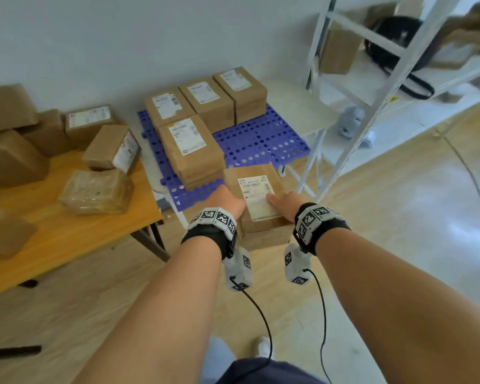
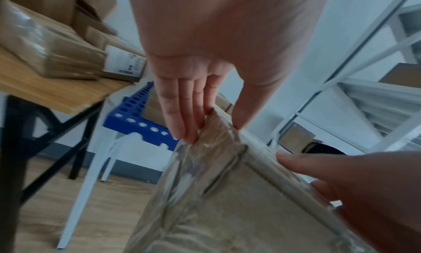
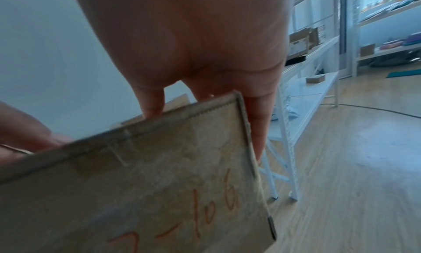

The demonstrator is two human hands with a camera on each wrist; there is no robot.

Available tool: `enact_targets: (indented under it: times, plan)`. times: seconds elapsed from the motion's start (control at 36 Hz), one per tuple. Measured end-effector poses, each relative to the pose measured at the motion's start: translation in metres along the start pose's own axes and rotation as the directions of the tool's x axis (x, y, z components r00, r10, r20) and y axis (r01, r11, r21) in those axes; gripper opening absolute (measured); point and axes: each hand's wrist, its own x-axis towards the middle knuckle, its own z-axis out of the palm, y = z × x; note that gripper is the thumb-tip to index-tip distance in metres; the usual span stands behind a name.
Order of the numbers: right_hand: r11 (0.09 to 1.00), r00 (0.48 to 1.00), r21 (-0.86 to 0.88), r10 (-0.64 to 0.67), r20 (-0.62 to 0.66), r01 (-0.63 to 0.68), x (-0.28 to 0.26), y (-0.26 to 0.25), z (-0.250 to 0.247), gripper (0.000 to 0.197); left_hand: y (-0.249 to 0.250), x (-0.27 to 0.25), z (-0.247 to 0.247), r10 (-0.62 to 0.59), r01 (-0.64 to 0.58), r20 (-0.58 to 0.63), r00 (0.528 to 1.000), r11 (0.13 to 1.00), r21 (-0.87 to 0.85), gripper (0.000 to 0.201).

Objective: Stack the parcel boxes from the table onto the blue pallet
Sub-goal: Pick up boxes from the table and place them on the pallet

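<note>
Starting at left: wooden table [image 1: 67, 239] bearing several brown boxes [image 1: 110, 148]. Centre, far: blue pallet [image 1: 263, 139] carrying four labelled boxes [image 1: 191, 151]. Centre, near: one parcel [image 1: 257, 195], label up, held above the pallet's near edge; left hand [image 1: 227, 202] grips its left side, right hand [image 1: 286, 203] grips its right side. Right: white shelving [image 1: 372, 87].

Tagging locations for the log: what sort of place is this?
Probably a small stockroom or parcel-handling room: labelled parcel boxes stacked on a blue pallet, more on a wooden table, and white metal shelving holding cartons.
</note>
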Motion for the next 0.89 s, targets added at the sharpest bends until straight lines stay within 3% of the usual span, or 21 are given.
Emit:
enact_targets:
  times: [0.11,0.28,0.5,0.58,0.72,0.89]
  plan:
    - [0.993,0.998,0.114,0.02,-0.064,-0.012,0.015,0.013,-0.032,0.062,0.038,0.018,0.008,0.076,-0.074,-0.032,0.997,0.996,0.051,0.046]
    - [0.98,0.989,0.193,-0.014,-0.146,0.042,0.043,-0.001,-0.069,0.058,0.076,0.055,0.003,0.142,-0.13,-0.094,0.985,0.983,0.127,0.028]
    - [0.977,0.987,0.196,-0.056,-0.149,0.085,0.089,-0.052,-0.098,0.053,0.091,0.12,-0.033,0.172,-0.143,-0.184,0.968,0.977,0.161,0.039]
    - [0.972,0.986,0.203,-0.093,-0.136,0.12,0.106,-0.073,-0.103,0.052,0.092,0.142,-0.047,0.168,-0.12,-0.23,0.959,0.97,0.209,0.042]
    - [0.961,0.99,0.246,-0.104,-0.1,0.125,0.133,-0.098,-0.101,0.054,0.083,0.17,-0.059,0.153,-0.072,-0.317,0.936,0.965,0.253,0.029]
    - [0.961,0.988,0.227,-0.153,-0.028,0.156,0.16,-0.122,-0.096,0.053,0.069,0.185,-0.066,0.101,0.022,-0.31,0.945,0.929,0.368,0.034]
